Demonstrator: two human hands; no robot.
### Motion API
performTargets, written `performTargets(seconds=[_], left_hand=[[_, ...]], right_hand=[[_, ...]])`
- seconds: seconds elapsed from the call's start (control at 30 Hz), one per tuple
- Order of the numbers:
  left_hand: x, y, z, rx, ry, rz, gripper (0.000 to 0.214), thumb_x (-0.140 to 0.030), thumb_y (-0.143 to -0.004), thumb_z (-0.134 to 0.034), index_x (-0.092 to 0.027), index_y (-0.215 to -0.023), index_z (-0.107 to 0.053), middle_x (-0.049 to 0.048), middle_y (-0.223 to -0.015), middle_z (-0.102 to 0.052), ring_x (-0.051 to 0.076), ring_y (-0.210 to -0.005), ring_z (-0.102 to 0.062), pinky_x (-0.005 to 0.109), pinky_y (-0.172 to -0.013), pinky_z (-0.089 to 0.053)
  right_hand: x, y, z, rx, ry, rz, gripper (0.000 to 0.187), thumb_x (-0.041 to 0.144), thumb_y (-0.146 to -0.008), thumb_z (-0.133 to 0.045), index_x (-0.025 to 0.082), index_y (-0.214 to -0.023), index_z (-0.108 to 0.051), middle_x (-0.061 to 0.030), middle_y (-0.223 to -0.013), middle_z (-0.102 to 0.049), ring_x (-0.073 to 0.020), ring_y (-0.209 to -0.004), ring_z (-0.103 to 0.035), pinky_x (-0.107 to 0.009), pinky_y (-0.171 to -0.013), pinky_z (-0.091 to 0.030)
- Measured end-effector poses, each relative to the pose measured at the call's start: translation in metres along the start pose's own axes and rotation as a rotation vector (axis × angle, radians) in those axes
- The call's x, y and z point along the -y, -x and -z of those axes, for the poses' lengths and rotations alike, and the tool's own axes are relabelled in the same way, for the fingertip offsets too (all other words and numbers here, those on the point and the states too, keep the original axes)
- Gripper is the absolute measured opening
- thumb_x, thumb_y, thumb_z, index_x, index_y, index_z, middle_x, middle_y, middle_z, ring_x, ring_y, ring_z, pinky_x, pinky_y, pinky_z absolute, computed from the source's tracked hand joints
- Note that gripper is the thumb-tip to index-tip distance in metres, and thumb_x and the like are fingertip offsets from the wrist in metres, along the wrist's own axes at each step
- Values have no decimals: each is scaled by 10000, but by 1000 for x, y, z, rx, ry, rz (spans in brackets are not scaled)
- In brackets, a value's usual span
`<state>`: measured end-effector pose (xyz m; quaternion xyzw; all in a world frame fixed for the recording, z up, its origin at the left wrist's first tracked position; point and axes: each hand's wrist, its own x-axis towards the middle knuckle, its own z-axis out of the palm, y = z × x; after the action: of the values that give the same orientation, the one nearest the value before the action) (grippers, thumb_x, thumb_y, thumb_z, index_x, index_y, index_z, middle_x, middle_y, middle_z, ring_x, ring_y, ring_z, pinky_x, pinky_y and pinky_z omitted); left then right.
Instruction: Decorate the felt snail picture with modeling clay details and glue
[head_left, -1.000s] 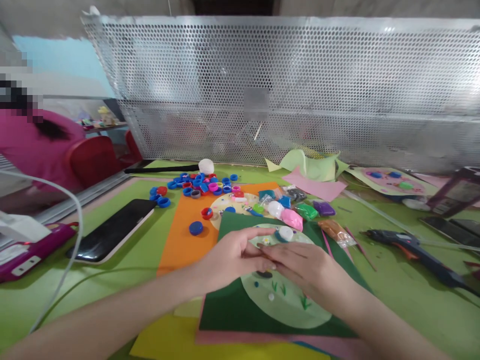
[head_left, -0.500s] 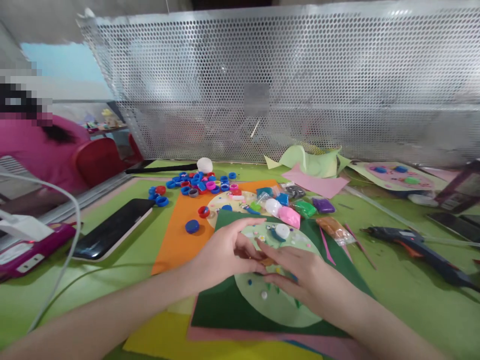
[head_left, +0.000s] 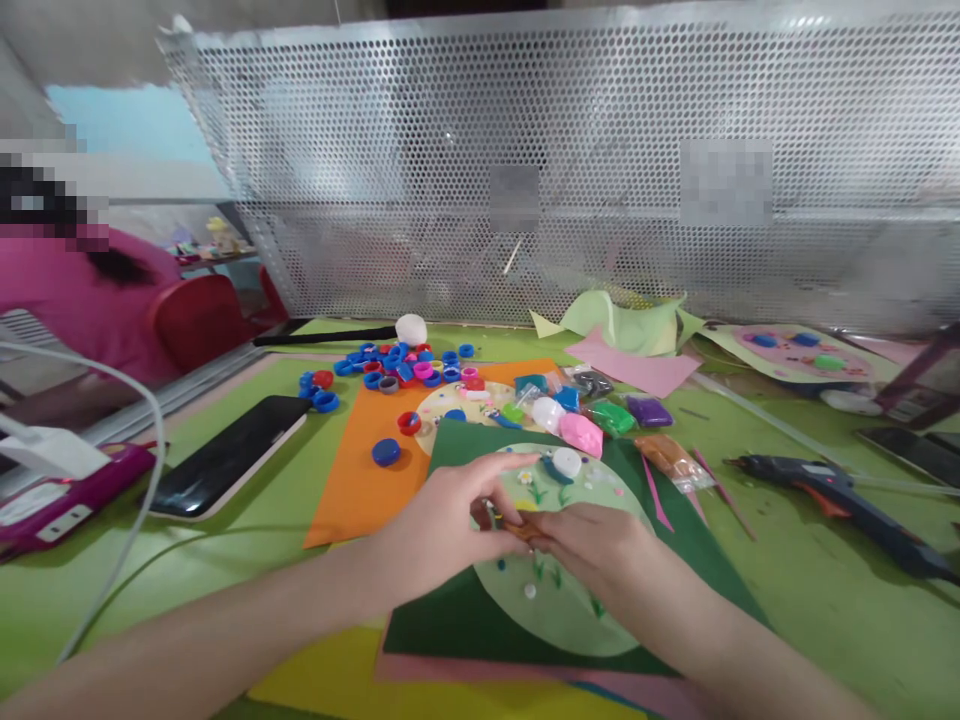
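Fingers of my left hand (head_left: 461, 510) and my right hand (head_left: 600, 550) meet over a pale green round (head_left: 555, 620) on a dark green sheet (head_left: 435, 620). Between the fingertips both hands pinch a small piece of orange-brown clay (head_left: 523, 530), partly covered by the fingers. The round carries green leaf shapes, small coloured dots and a white bottle cap (head_left: 565, 462) near its far edge. A bag of orange-brown clay (head_left: 669, 458) lies beyond my right hand, close to a pink plastic tool (head_left: 656, 492).
Many bottle caps (head_left: 420, 370) cluster at the back on orange paper (head_left: 352, 480). A phone (head_left: 232, 455) and a purple power strip (head_left: 82, 500) lie left. A hot glue gun (head_left: 832, 495) rests right. Behind stands a perforated metal panel (head_left: 600, 120); a person in pink (head_left: 60, 300) sits far left.
My right fingers have closed in from a looser, spread pose and now pinch the clay piece against my left fingertips. More of the clay and the leaf shapes shows.
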<state>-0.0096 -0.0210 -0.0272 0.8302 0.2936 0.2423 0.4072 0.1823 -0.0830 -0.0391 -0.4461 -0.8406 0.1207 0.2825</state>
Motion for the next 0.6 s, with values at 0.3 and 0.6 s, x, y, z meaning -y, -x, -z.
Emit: performTargets(seconds=[0.3,0.6], left_hand=[[-4,4,6,-130,-311,-493,250,-138,-935,-446,-138,-1132,-600,93,-1123,-679,191,-1062,-626,314,-932,-507],[-8,-4,-3,-270,-885,-856,281,-7,-932,-360,17,-1168,-510,164,-1147,-652,251,-1236,-462,405,-1008,-456]], right_hand=[[3,-12,5,-68,-1108,-450,362,477,-874,-499,280,-1147,-633,-44,-1110,-659,-197,-925,-645,-376,-806,-535],[15,-10,-4,-31,-1606,-655,246,385,-750,-713,163,-855,-718,-61,-804,-714,-162,-801,-671,-320,-785,-527]])
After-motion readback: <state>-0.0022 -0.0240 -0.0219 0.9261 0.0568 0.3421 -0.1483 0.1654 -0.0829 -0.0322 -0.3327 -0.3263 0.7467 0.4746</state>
